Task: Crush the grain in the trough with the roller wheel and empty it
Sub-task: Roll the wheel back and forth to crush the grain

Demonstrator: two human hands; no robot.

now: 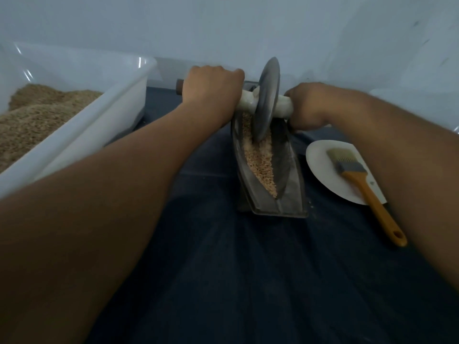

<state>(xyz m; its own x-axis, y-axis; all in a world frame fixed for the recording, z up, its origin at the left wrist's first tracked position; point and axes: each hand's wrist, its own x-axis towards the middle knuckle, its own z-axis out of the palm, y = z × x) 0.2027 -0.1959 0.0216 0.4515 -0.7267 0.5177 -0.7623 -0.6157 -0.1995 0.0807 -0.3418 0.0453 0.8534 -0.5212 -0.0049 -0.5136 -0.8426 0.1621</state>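
No readable text, labels or numbers.

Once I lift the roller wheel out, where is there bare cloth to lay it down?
Free: the dark cloth nearer you than the trough, between your forearms. Crowded: right of the trough, where the white disc carries the brush; left, where the grain bin leaves only a narrow strip.
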